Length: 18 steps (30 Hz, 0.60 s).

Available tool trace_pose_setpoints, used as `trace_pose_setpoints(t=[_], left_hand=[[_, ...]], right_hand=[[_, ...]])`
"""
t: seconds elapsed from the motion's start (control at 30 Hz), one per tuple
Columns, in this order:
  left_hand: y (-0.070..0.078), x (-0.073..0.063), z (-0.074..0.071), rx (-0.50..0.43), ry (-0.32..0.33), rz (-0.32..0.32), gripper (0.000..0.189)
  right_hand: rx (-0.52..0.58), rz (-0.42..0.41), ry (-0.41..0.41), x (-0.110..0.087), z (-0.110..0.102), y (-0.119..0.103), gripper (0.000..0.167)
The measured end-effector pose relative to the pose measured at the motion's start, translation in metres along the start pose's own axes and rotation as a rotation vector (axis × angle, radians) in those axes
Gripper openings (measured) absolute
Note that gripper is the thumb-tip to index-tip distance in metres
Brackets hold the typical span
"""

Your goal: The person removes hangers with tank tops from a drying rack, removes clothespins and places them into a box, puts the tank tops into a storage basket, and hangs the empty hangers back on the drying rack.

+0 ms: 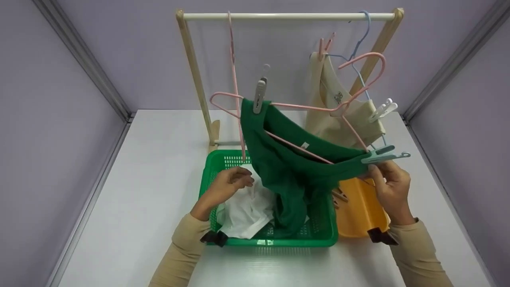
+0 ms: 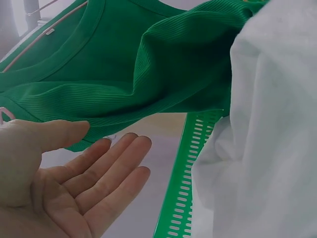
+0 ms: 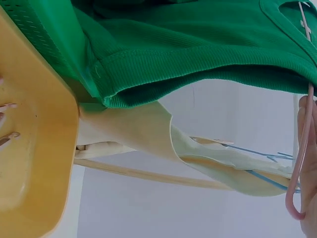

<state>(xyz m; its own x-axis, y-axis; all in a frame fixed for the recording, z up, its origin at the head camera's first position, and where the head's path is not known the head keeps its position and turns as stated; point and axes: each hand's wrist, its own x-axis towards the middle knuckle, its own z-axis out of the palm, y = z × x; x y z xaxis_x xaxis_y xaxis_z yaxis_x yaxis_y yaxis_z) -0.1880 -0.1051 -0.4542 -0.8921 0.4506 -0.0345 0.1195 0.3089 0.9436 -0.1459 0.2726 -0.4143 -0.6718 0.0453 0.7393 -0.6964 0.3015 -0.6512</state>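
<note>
Above basket (image 1: 295, 242), right hand (image 1: 392, 189) holds pink hanger (image 1: 303, 107) bearing green top (image 1: 293, 169).

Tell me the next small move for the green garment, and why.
Probably lift the pink hanger in the right hand toward the white rail: a grey peg and a teal peg already clip the green garment at both shoulders, yet the hanger's hook is on nothing. The left hand, empty, could steady it.
</note>
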Motion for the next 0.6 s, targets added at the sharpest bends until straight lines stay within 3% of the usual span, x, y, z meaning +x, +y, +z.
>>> trace_pose_setpoints(t=[0.37,0.6], left_hand=[[-0.009,-0.011,-0.017,-0.06,0.073,0.053,0.034],[-0.011,-0.017,-0.027,-0.115,0.155,0.061,0.03]], right_hand=[[-0.065,-0.03,-0.113,-0.001,0.001,-0.006,0.012],[-0.083,-0.029,-0.196,-0.005,0.001,-0.005,0.02]])
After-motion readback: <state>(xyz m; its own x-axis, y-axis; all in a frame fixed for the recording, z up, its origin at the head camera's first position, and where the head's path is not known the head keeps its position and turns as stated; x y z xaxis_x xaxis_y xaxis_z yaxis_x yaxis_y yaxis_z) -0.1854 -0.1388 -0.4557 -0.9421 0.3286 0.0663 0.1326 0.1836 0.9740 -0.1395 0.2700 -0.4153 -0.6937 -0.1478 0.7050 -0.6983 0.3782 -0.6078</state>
